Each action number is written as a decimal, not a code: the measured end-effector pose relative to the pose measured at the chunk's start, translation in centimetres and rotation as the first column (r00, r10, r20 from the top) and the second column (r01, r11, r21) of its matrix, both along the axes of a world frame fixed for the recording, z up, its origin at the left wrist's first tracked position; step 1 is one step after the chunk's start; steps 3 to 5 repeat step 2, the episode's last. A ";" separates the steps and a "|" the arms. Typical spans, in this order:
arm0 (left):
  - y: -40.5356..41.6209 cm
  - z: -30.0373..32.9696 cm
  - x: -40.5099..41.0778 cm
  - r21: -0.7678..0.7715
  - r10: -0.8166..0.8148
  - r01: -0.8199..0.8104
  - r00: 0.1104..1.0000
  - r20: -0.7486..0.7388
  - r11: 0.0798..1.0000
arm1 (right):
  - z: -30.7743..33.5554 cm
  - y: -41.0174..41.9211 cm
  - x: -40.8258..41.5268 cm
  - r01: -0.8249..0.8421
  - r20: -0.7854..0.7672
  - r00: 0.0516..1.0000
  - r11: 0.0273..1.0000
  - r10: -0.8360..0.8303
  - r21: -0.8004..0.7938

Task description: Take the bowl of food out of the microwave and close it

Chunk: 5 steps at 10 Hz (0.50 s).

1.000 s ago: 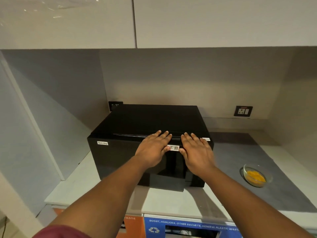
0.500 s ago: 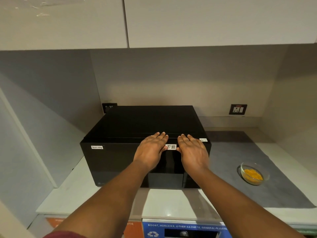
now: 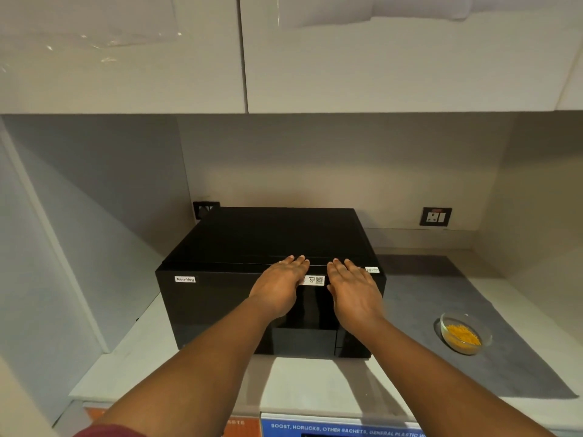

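A black microwave (image 3: 220,298) stands on the counter against the back wall, its door flush with the front. My left hand (image 3: 279,287) and my right hand (image 3: 355,290) lie flat side by side on the upper edge of that door, fingers stretched out and holding nothing. A clear glass bowl (image 3: 465,332) with yellow food stands on a grey mat (image 3: 441,279) to the right of the microwave, apart from both hands.
White wall cabinets (image 3: 284,58) hang overhead. A wall socket (image 3: 435,216) sits on the back wall at the right, another socket (image 3: 205,209) behind the microwave's left corner. A white side panel (image 3: 47,247) closes the left. Labelled waste bins (image 3: 340,428) sit below the counter edge (image 3: 315,402).
The view has tilted up a little, showing more of the cabinets. Both hands stay flat on the microwave door's top edge. The bowl has not moved.
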State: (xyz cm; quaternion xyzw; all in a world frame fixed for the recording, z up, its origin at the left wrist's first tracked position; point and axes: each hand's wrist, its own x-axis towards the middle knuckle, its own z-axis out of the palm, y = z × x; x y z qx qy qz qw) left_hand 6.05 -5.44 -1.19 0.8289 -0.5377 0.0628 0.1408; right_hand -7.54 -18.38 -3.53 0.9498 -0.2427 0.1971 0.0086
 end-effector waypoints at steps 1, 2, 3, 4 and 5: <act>0.8 1.4 -1.6 -0.140 0.034 -0.027 0.998 0.047 0.990 | 1.4 0.9 -1.0 -0.017 0.109 0.994 1.000 0.016 0.010; 1.6 2.3 -2.4 -0.242 0.043 -0.012 0.992 0.121 0.970 | 2.9 1.6 -1.7 -0.036 0.201 0.979 0.999 0.042 -0.031; 1.6 2.3 -2.4 -0.242 0.043 -0.012 0.992 0.121 0.970 | 2.9 1.6 -1.7 -0.036 0.201 0.979 0.999 0.042 -0.031; 1.6 2.3 -2.4 -0.242 0.043 -0.012 0.992 0.121 0.970 | 2.9 1.6 -1.7 -0.036 0.201 0.979 0.999 0.042 -0.031; 1.6 2.3 -2.4 -0.242 0.043 -0.012 0.992 0.121 0.970 | 2.9 1.6 -1.7 -0.036 0.201 0.979 0.999 0.042 -0.031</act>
